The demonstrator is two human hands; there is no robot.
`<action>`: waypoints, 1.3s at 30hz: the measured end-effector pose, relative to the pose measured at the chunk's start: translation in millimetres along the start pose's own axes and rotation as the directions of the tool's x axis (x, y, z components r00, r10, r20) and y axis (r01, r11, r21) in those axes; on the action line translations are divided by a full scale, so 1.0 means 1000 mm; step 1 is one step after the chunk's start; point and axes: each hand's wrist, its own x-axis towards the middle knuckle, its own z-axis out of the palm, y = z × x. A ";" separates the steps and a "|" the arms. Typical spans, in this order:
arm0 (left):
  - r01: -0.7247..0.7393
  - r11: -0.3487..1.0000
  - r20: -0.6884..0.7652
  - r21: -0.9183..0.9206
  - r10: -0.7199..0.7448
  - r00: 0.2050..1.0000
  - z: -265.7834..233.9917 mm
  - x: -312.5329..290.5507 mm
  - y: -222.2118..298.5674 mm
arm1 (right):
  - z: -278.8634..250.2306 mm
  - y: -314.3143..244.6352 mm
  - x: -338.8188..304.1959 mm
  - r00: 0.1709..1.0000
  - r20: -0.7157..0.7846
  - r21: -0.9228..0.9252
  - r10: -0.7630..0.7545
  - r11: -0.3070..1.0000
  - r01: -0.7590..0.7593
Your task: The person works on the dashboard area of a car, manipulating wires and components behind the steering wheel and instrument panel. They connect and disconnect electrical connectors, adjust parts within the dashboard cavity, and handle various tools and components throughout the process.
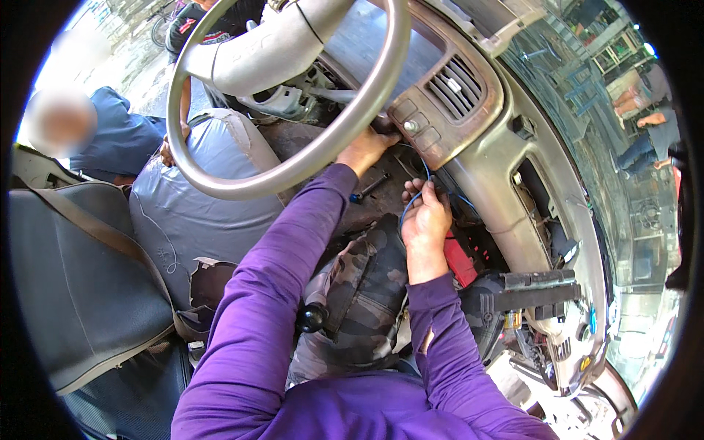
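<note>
Between the fingertips of my right hand (pixel 427 220), palm up and fingers curled, is a thin blue wire (pixel 405 208). The wire loops down beside that hand and runs up behind the lower edge of the brown dashboard panel (pixel 429 143). My left hand (pixel 367 149) reaches to that same panel's left lower corner. Its fingertips are partly hidden there, and what they grip, if anything, does not show. A tool with a dark shaft and a blue end (pixel 356 198) lies below my left hand. Under my right hand sits a red box-like part (pixel 460 260).
The steering wheel (pixel 253 189) stands above my left forearm. A black knob (pixel 314 317) rises by my camouflage-clad leg. A black plastic part (pixel 535 293) lies at right. Beyond the grey seat (pixel 198 191) at left, a person in dark blue (pixel 117 136) leans in.
</note>
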 end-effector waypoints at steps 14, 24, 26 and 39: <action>-0.109 0.970 -0.243 0.218 0.162 0.956 0.018 0.003 -0.023 | -0.026 -0.023 -0.001 0.905 0.060 0.097 0.420 0.900 -0.424; 0.062 0.985 -0.180 0.163 -0.033 0.983 0.023 0.004 -0.032 | -0.006 0.005 0.026 0.897 0.093 -0.094 0.432 0.901 -0.424; 0.066 0.989 -0.155 0.130 -0.046 0.987 0.024 0.004 -0.034 | 0.004 0.009 0.035 0.905 0.099 -0.065 0.415 0.910 -0.410; -0.055 0.998 -0.078 -0.029 0.052 0.996 0.012 -0.005 -0.012 | 0.051 0.027 0.058 0.994 0.106 -0.159 0.033 0.987 -0.016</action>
